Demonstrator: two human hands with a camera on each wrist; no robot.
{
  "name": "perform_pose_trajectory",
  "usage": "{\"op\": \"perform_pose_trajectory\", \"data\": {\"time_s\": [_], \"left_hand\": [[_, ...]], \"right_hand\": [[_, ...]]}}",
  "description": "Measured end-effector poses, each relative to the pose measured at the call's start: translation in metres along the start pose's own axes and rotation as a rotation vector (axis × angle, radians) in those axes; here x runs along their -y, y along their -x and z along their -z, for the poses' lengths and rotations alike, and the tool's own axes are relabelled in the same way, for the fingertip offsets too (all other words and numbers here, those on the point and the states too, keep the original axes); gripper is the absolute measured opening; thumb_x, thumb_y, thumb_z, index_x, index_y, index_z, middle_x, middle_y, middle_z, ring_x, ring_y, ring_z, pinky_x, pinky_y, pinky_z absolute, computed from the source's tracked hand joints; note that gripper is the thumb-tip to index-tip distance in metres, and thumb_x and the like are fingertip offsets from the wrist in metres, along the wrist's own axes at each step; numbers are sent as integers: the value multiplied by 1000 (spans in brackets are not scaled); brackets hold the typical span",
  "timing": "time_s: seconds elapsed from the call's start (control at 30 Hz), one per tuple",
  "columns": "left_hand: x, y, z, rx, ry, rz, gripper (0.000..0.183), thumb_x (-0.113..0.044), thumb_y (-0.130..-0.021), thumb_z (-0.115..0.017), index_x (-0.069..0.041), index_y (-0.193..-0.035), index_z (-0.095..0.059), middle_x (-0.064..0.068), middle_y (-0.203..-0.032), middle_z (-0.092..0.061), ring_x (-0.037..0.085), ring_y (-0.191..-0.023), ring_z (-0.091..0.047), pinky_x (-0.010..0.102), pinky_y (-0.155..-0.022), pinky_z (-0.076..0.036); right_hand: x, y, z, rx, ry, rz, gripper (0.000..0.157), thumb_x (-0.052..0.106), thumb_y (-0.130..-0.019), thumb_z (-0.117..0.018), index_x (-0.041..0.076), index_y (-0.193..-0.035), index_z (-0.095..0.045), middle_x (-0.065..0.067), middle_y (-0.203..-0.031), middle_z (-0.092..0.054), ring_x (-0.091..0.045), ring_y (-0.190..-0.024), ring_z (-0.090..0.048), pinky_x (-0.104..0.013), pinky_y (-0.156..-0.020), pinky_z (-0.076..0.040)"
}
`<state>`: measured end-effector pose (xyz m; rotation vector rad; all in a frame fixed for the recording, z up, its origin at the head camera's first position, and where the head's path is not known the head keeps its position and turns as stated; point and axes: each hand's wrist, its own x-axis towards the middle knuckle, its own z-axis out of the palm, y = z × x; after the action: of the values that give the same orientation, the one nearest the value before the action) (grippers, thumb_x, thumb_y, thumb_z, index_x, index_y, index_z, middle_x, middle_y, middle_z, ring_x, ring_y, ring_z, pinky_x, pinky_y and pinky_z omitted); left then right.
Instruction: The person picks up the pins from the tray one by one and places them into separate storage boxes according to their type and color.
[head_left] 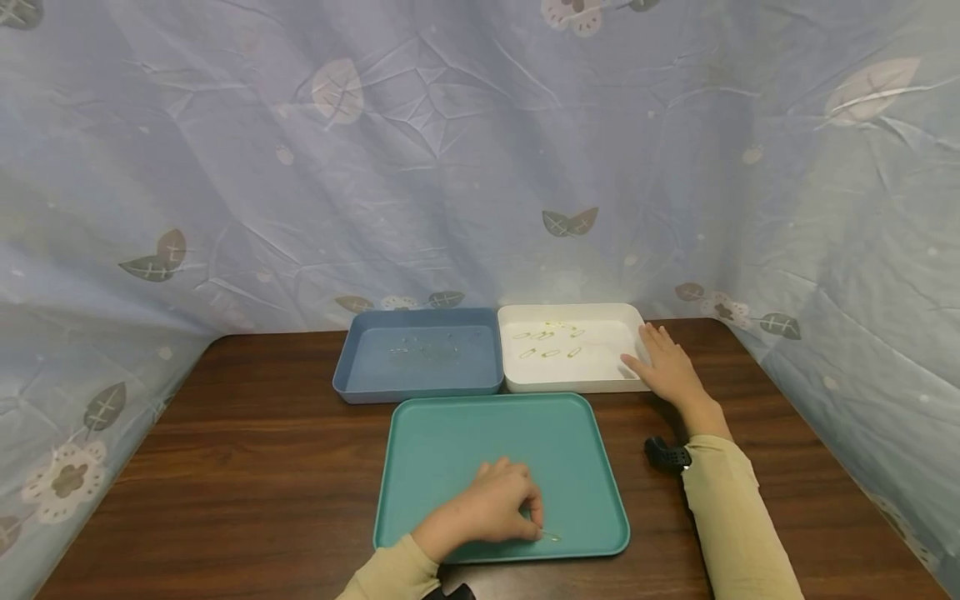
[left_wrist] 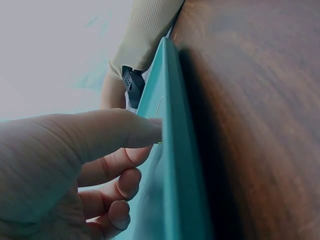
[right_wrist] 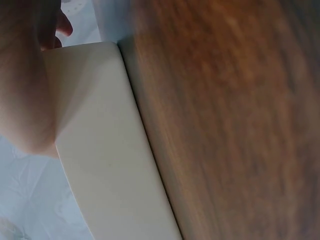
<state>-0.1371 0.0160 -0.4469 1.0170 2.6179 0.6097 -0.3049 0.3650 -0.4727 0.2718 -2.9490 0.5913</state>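
Over the near side of a teal tray, my left hand pinches a thin, gold-coloured safety pin between thumb and finger. In the left wrist view the thumb covers most of the pin; a fine curved wire shows above it. My right hand rests on the right rim of a white tray, its fingers extended. Several gold safety pins lie in that white tray. The right wrist view shows the hand against the tray's outer wall.
A blue tray stands left of the white one, with several small metallic pieces in it, too small to identify. All trays sit on a dark wooden table. A patterned curtain hangs behind and at the sides.
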Motion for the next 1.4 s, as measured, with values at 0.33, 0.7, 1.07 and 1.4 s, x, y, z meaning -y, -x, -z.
{"op": "perform_pose_trajectory", "data": {"time_s": [0.33,0.7,1.07,1.4], "left_hand": [[1,-6,15,-42,-68,-3,14,-28,-78,-80,-26,-69,-69,-12,-79,-48,5,-76,-34,24,-69,-23],[5,-23,38,-93,-136,-35,14,-28,-79,-79,-25,-70,-69,-9,-84,-53,8,-80,-37,26,-71,-24],[8,-44,68,-136,-143,-84,9,-27,-84,-76,-25,-76,-72,-2,-88,-55,13,-81,-38,28,-70,-24],[12,-65,90,-191,-114,-76,8,-27,-88,-72,-26,-80,-71,-1,-92,-55,16,-82,-38,31,-72,-25]], "right_hand": [[3,3,3,5,85,6,81,58,-99,-39,3,-155,-20,-25,-160,-17,-46,-149,-7,-69,-114,-9],[3,1,5,45,101,1,81,61,-98,-37,7,-156,-19,-25,-161,-12,-44,-150,-3,-69,-114,-7],[1,2,5,103,58,-7,81,60,-100,-34,10,-158,-9,-23,-163,0,-44,-150,2,-69,-114,-2],[2,0,2,89,50,-21,84,60,-99,-35,6,-157,-9,-23,-163,-4,-44,-150,-1,-69,-114,-5]]}}
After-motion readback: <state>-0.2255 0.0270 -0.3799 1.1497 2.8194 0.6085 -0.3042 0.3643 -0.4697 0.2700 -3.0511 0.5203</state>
